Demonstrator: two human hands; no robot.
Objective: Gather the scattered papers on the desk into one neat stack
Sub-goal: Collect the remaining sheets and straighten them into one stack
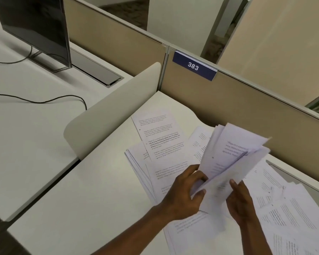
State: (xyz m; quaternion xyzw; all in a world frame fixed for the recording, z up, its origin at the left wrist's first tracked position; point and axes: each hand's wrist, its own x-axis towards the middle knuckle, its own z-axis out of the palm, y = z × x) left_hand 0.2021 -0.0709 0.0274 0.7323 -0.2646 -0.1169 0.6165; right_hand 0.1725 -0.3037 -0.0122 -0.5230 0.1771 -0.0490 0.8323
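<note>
At the lower centre of the frame we grip a bundle of papers (228,162) raised off the bench (92,190). Our left hand (184,196) has its fingers curled round the bundle's near left edge, thumb on top; our right hand (241,201) pinches its lower edge. More loose sheets (160,137) lie spread flat on the bench beneath and right. A dark monitor (35,24) stands upper left.
</note>
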